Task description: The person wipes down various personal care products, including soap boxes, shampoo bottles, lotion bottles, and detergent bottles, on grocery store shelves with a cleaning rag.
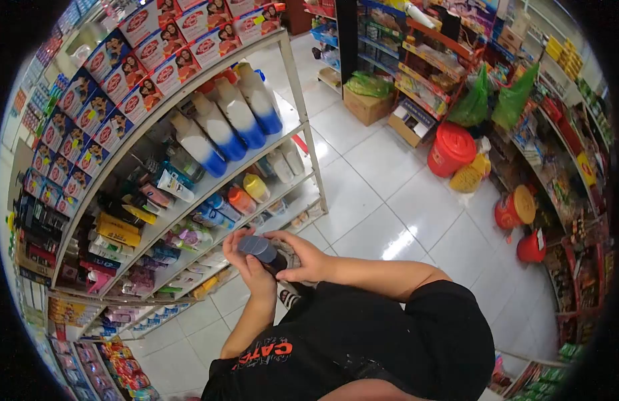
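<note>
Both hands are together in front of the black shirt, close to the shelf, around a dark bottle with a broad grey cap [257,248]. My left hand [251,275] is closed on it from the left, thumb along the side and fingers behind the cap. From the right, my right hand [302,259] wraps the bottle's body lower down. Something pale and greyish, perhaps a cloth, shows between the right hand and the bottle. The label cannot be seen.
A metal shelf rack [290,77] stands at the left, holding white-and-blue bottles [239,119] and stacked soap boxes [137,73]. Across the tiled floor [363,194] are a red bucket [451,148], a cardboard box [367,107], green bags [473,100] and more stocked shelves.
</note>
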Demonstrator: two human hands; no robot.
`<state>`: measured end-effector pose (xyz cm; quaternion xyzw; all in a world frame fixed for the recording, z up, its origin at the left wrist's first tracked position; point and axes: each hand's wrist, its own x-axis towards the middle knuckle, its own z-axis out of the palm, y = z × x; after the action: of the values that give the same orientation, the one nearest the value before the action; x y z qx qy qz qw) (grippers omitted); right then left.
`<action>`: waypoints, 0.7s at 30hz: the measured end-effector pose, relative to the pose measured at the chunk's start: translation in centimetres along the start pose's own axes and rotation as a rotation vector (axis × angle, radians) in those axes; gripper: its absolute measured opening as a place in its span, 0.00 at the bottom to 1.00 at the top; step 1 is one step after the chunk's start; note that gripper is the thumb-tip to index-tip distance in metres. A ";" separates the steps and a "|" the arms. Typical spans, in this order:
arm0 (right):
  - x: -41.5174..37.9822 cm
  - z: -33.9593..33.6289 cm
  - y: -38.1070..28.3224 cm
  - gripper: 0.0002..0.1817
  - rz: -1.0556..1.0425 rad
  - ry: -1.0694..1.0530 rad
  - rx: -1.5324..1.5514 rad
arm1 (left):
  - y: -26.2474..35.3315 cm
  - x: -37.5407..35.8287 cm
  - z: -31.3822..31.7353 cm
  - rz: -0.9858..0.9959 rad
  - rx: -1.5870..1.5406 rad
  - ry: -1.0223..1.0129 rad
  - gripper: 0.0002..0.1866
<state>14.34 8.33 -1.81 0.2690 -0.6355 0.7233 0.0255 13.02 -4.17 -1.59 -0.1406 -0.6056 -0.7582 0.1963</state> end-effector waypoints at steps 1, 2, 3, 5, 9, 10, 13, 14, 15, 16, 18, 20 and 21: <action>-0.2 0.0 0.1 0.42 -0.007 -0.003 -0.032 | -0.2 -0.3 -0.1 0.006 0.008 0.040 0.24; -0.3 0.0 0.2 0.44 -0.016 -0.020 -0.070 | -0.3 -0.7 -0.4 0.008 0.018 0.079 0.22; -0.6 0.1 0.2 0.44 -0.001 -0.023 -0.045 | -0.8 -1.2 -1.1 0.006 0.041 0.071 0.20; -0.9 0.7 0.3 0.43 0.028 -0.021 0.009 | -1.8 -2.0 -2.7 0.002 0.090 0.049 0.15; -1.9 2.2 1.1 0.40 0.102 0.138 0.091 | -0.7 -3.0 -2.6 -0.043 0.200 -0.025 0.15; -2.1 2.5 1.5 0.40 0.107 0.211 0.101 | -0.2 -3.0 -2.2 -0.060 0.210 -0.081 0.15; -2.5 3.2 0.4 0.38 0.157 0.463 0.094 | 0.2 -2.2 -3.8 -0.016 0.520 -0.545 0.27; -2.7 3.3 0.5 0.38 0.158 0.513 0.051 | 0.5 -2.1 -3.7 -0.044 0.459 -0.627 0.30; -3.0 3.6 0.6 0.38 0.157 0.561 0.007 | 0.8 -2.1 -3.7 -0.070 0.396 -0.706 0.32; -3.3 3.9 1.4 0.37 0.145 0.595 -0.009 | 0.2 -2.1 -4.4 -0.084 0.395 -0.795 0.36; -3.7 5.1 1.6 0.36 0.165 0.670 -0.005 | -0.6 -2.0 -5.1 -0.122 0.316 -0.872 0.38; -4.4 6.3 1.4 0.35 0.187 0.734 -0.097 | -1.1 -2.0 -5.5 -0.168 0.281 -0.962 0.43; -4.9 7.1 1.7 0.35 0.189 0.788 -0.036 | -1.1 -2.0 -5.7 -0.159 0.289 -1.017 0.44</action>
<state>20.41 2.82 -5.12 -0.0889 -0.6114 0.7590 0.2054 14.45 -9.29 -4.71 -0.4155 -0.7313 -0.5160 -0.1625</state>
